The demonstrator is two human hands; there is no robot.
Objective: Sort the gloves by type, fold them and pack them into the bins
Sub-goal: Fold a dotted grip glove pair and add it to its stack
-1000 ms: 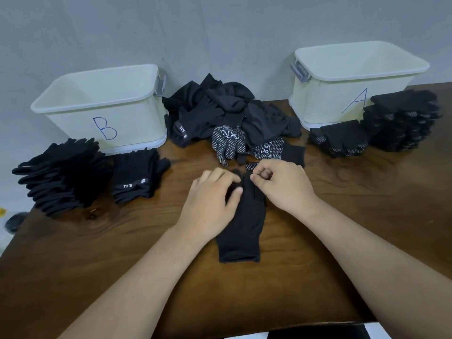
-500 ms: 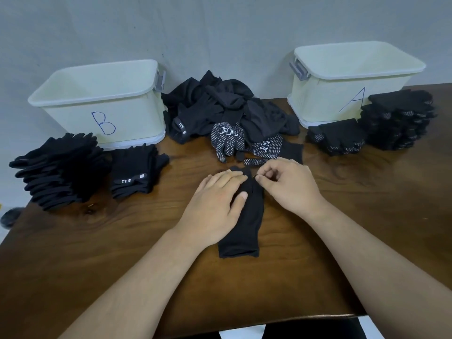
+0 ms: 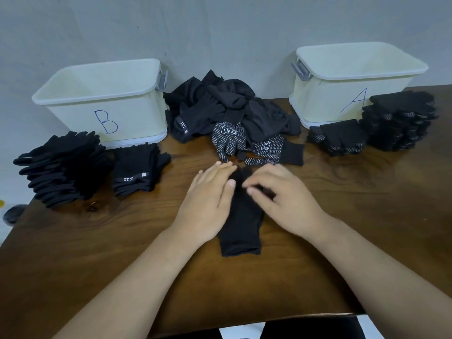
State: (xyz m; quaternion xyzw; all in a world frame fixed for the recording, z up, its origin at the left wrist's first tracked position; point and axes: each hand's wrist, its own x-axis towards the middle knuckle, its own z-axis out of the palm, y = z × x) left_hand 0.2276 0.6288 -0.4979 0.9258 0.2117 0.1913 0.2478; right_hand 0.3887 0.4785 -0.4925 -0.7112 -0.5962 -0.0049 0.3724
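A plain black glove [image 3: 241, 231] lies lengthwise on the wooden table [image 3: 367, 216], cuff toward me. My left hand [image 3: 208, 204] rests flat on its left side, fingers straight. My right hand [image 3: 286, 201] is blurred; its curled fingers pinch the glove's finger end. White bin B [image 3: 73, 113] stands at the back left and white bin A [image 3: 325, 104] at the back right. Between them sits a loose pile of black gloves [image 3: 215, 106], with two white-dotted gloves [image 3: 228, 138] in front of it.
In front of bin B are a stack of plain black gloves [image 3: 61, 167] and a folded set with a white label [image 3: 137, 172]. Dotted gloves are stacked before bin A [image 3: 340, 138] and beside it [image 3: 401, 121]. The table's front edge is near me.
My right hand has moved back toward me along the glove, drawing its finger end with it. My left hand stays pressed on the glove. The view has shifted slightly.
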